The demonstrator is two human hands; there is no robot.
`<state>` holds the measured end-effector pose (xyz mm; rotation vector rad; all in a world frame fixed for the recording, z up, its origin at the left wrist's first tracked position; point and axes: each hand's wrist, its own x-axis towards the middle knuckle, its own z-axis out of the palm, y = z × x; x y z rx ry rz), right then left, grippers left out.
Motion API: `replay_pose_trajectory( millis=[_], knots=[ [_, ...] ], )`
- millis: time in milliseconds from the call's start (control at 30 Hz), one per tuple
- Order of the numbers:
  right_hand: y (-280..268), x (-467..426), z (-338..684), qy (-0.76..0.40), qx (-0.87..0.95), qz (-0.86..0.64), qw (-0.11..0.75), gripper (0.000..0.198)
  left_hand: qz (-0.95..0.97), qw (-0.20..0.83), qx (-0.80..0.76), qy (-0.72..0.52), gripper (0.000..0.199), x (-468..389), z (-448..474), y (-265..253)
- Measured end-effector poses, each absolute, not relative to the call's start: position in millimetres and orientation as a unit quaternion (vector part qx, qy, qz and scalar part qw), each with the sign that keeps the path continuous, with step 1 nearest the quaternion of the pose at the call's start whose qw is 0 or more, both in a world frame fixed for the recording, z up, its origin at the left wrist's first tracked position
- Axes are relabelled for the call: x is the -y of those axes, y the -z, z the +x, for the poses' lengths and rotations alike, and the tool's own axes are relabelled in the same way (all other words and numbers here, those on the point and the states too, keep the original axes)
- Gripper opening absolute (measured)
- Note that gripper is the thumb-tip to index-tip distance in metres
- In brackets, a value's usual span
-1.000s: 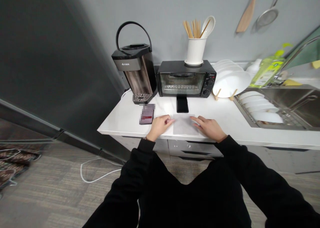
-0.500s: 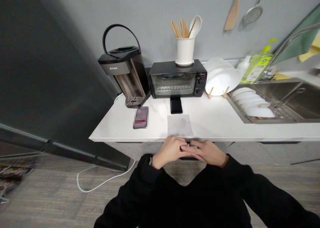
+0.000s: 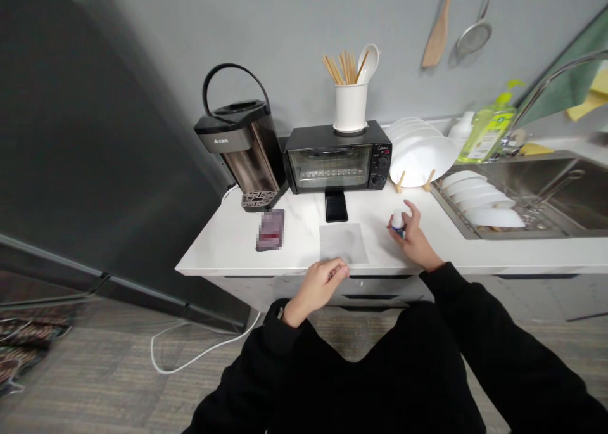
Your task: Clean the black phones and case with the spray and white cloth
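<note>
My right hand (image 3: 414, 239) is over the countertop, right of the grey cloth. Its thumb and fingers close around a small bottle (image 3: 398, 221) with a white top and a bit of blue on its body, while one finger sticks out. At the counter's front edge, my left hand (image 3: 323, 282) is curled with its fingers together; whatever they may hold is hidden. Just beyond it lies a flat, thin grey cloth (image 3: 342, 242). Behind the cloth a black phone (image 3: 336, 206) rests in front of the toaster oven (image 3: 332, 161).
A blurred-out packet (image 3: 270, 230) lies at left, before a hot water dispenser (image 3: 251, 149). White plates (image 3: 422, 158) stand in a rack beside the oven. Several bowls (image 3: 494, 215) sit in the sink (image 3: 560, 199) at right. A utensil cup (image 3: 350, 108) tops the oven.
My hands were together at the counter edge and have parted. The right has moved right and forward with the small bottle, and the left has stayed near the edge.
</note>
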<state>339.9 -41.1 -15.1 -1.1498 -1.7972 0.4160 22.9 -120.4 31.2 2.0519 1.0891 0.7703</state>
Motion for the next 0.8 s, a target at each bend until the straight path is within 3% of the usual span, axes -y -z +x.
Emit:
replay_pose_trajectory(
  millis=[233,400,467,567,600,800],
  knots=[
    [31.9,-49.9,383.6,-0.212,0.593,-0.539,0.560,0.094,0.781,0.354,-0.438,-0.269,0.033,128.5,24.9,-28.7],
    [26.1,-42.6,380.5,-0.144,0.556,-0.556,0.601,0.119,0.768,0.361,-0.442,-0.291,0.030,120.6,16.7,-36.3],
    [21.1,-19.9,373.8,-0.076,0.507,-0.562,0.649,0.106,0.761,0.345,-0.461,-0.299,0.026,112.6,10.4,-44.6],
    [15.1,20.2,353.2,-0.001,0.439,-0.578,0.688,0.052,0.773,0.301,-0.472,-0.297,0.022,109.1,19.3,-57.7],
    [13.9,30.9,343.8,0.004,0.438,-0.582,0.685,0.042,0.789,0.293,-0.455,-0.291,0.023,113.0,30.8,-60.2],
    [8.3,29.2,303.6,-0.016,0.463,-0.604,0.648,0.046,0.898,0.304,-0.294,-0.121,0.052,191.1,158.5,-36.6]
  ],
)
